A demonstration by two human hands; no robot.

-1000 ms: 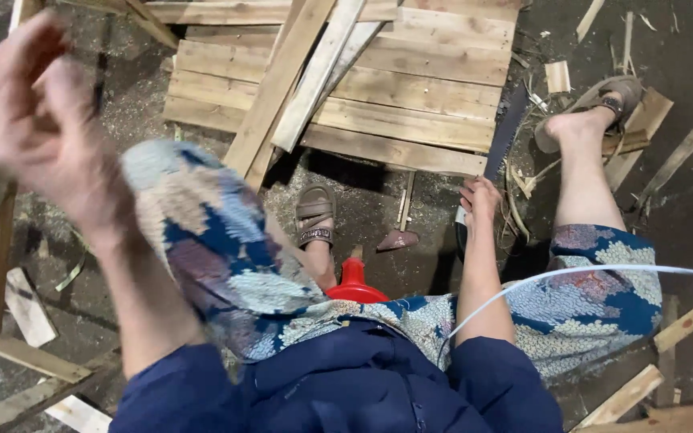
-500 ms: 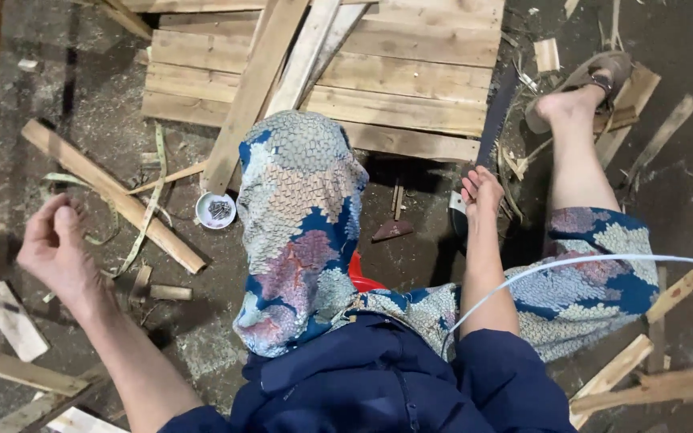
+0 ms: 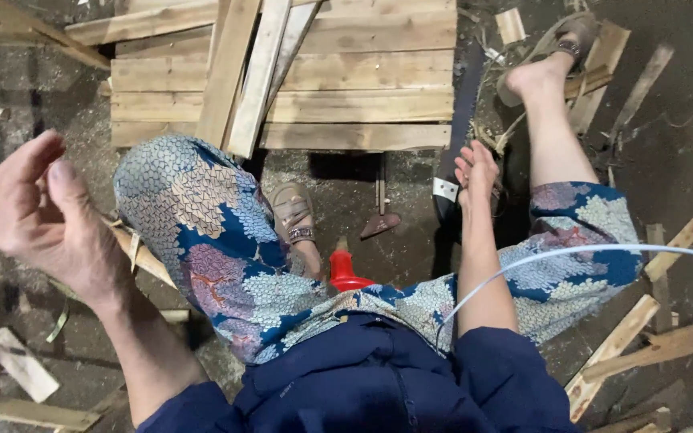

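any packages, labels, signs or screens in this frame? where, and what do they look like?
None in view: no package, sign or screen.
Closest thing to a label: a small pale plate on the dark saw handle, just left of the right hand; nothing legible on it.

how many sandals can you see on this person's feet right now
2. One brown sandal is on the foot by the patterned knee, near the red stool. The other sandal hangs loosely off the outstretched foot at the upper right, resting on wood scraps.
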